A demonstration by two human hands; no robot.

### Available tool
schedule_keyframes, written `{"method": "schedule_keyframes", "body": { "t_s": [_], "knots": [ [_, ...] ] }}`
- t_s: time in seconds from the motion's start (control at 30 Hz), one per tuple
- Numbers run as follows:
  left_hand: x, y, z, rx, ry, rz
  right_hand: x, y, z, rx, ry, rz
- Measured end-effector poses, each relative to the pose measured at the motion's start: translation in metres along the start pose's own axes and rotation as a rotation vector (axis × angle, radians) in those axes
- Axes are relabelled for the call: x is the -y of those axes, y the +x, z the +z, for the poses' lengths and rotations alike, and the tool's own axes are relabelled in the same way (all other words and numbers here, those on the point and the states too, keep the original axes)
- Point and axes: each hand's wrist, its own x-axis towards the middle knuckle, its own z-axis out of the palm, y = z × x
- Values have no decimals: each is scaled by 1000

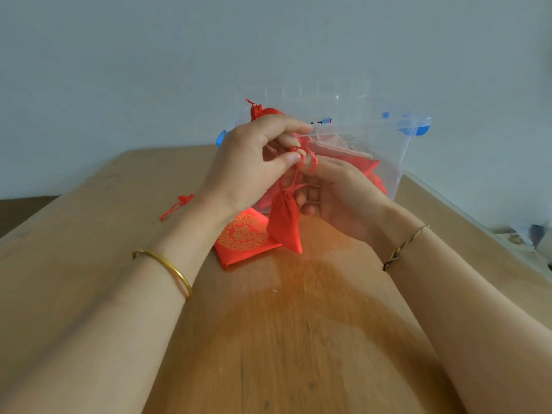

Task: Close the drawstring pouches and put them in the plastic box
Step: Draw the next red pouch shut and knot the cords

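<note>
Here, two bare hands hold a small red pouch in the air above a wooden table, just in front of a clear plastic box. The left hand pinches the drawstring between thumb and curled fingers; the right hand, fingers curled, grips the cord's other loop. The pouch hangs below them, its neck gathered. More red pouches lie inside the box. A flat gold-patterned pouch lies on the table under the left wrist, and a loose red cord further left. The left forearm wears a gold bangle, the right wrist a braided bracelet.
</note>
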Motion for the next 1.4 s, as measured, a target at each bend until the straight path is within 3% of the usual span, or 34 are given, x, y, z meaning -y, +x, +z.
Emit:
{"method": "schedule_keyframes", "body": {
  "t_s": [0.3,0.4,0.5,0.57,0.63,0.73,0.8,0.93,1.03,1.17,1.4],
  "knots": [
    [13,1,0,-19,93,-145,1,1,-9,-268,-71,-125],
    [20,1,-4,38,173,-242,5,1,-12,-301,108,-151],
    [22,2,-6,83,152,-388,8,-1,-13,-216,423,-134],
    [18,3,-5,51,-25,-536,7,0,-14,-184,579,-104],
    [12,3,-4,2,-333,-630,5,0,-14,-216,542,-60],
    [6,2,-2,20,-761,-586,-3,3,-14,-279,384,-10],
    [5,1,1,30,-882,-542,-7,4,-15,-314,347,11],
    [6,0,8,-1,-770,-575,-7,5,-22,-430,323,18],
    [7,-5,9,93,-625,-630,-6,4,-22,-462,265,-19],
    [7,-7,8,241,-475,-651,1,2,-15,-373,166,-107],
    [3,-8,9,338,-348,-579,9,-2,0,-281,-7,-235]
  ]
}}
